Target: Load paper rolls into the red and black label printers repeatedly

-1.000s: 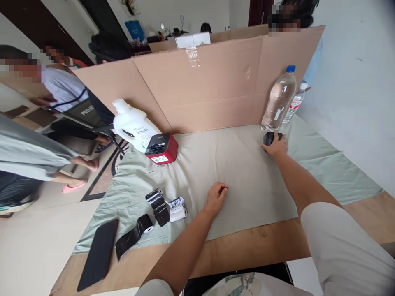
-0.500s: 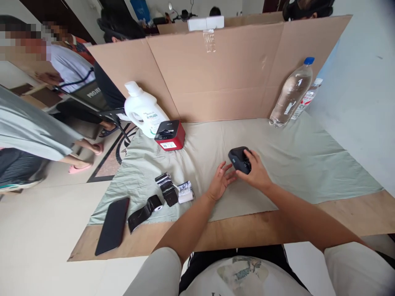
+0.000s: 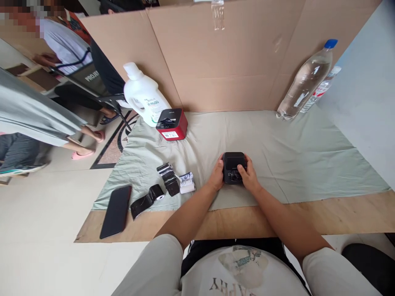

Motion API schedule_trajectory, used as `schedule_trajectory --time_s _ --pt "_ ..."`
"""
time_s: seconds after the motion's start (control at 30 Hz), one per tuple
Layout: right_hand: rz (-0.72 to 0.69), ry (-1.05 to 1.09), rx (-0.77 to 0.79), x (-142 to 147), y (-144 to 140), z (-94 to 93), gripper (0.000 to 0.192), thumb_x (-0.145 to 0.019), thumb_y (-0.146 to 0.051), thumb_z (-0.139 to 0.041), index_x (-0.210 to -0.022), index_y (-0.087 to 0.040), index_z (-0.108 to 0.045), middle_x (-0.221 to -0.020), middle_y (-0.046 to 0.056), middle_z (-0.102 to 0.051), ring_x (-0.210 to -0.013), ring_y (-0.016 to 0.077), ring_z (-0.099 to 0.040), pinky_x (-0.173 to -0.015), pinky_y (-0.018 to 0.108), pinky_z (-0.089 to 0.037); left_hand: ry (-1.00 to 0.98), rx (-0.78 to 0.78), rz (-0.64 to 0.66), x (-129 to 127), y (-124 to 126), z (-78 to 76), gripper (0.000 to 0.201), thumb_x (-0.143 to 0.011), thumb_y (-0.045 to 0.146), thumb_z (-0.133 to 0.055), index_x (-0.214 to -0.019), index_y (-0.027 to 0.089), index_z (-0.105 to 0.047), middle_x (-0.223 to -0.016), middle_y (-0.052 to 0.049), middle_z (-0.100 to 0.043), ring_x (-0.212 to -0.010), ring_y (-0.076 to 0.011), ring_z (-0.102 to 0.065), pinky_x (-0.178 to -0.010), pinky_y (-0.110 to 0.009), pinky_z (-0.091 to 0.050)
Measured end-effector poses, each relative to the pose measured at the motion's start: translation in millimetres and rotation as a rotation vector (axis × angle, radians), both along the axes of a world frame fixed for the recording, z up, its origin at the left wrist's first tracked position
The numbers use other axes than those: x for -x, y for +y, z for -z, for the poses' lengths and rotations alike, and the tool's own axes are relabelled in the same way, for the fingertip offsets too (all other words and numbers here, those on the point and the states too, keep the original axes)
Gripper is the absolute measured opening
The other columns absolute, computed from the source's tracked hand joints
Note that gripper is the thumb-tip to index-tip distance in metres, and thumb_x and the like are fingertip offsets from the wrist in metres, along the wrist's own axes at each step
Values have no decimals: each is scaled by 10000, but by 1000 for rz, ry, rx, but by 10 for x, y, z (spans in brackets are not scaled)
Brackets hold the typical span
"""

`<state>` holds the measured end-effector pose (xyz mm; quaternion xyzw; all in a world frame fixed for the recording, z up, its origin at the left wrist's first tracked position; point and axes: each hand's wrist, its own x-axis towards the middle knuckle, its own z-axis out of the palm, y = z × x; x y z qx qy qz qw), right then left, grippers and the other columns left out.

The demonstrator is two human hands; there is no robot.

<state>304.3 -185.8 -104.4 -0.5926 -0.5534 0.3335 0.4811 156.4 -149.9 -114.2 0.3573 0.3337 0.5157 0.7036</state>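
A small black portable printer is between my two hands over the cloth in the middle of the table. My left hand grips its left side. On the right side, my right hand holds it, with the thumb lying over the front part of its top. To the left of my hands lie a white printed paper roll and two partly unrolled black rolls, one a black paper roll and the other a nearer black strip roll. Farther back sits a red and black printer.
A phone lies at the table's left front corner. A white detergent bottle stands behind the red printer. Clear bottles, one with a blue cap, lean at the back right by the cardboard panel. People are beyond the left edge.
My left hand has closed onto the black printer, which is now turned square to me. My right hand has shifted to its right side. The view has tilted downward.
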Motion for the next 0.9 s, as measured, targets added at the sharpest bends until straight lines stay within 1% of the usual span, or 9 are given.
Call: schedule_trajectory --time_s 0.1,0.2,0.33,0.47,0.6,0.73,0.9 --pt "-19 -5 4 33 -9 53 945 -830 -757 -489 -1524 -156 -263 -1484 207 -458 -1371 326 -458 -1139 534 -381 -12 10 4 8 10 10 640 -814 654 -650 -1325 273 -598 -1437 -57 -573 -1388 -270 -470 -1202 -440 -310" --pt "-30 -4 19 26 -13 63 969 -823 -762 -499 -1530 -143 -259 -1503 214 -443 -1390 327 -445 -1156 535 -362 -37 24 63 18 32 -9 644 -815 623 -670 -1344 266 -588 -1405 -67 -601 -1368 -275 -495 -1188 -467 -333" --pt "-42 -12 11 -19 4 58 999 -833 -757 -494 -1567 -158 -179 -1567 206 -361 -1450 315 -370 -1199 539 -291 -47 43 106 26 51 -15 601 -835 604 -658 -1339 285 -597 -1404 -58 -605 -1378 -278 -486 -1180 -490 -347" --pt "-70 1 -5 -42 13 53 1005 -841 -751 -494 -1586 -189 -122 -1606 182 -298 -1495 302 -286 -1223 539 -235 -48 53 89 37 54 53 553 -812 548 -709 -1300 298 -629 -1438 -30 -579 -1421 -273 -438 -1215 -480 -296" --pt "-94 7 9 -58 15 49 1040 -833 -751 -510 -1593 -192 -72 -1588 191 -324 -1486 302 -304 -1215 538 -253 -55 24 98 42 44 103 556 -825 535 -701 -1318 291 -620 -1431 -37 -583 -1456 -266 -386 -1238 -478 -248" --pt "-121 28 17 -69 16 50 1145 -778 -762 -579 -1592 -175 -28 -1579 212 -321 -1460 319 -346 -1204 544 -271 -44 12 91 36 36 94 572 -815 558 -708 -1308 280 -626 -1404 -50 -606 -1435 -269 -416 -1233 -470 -251" --pt "-119 46 20 -59 11 41 1166 -755 -751 -615 -1589 -175 -38 -1578 213 -322 -1453 327 -353 -1204 551 -261 -15 3 81 28 42 79 603 -805 576 -708 -1318 274 -613 -1431 -59 -584 -1413 -273 -443 -1218 -463 -272"
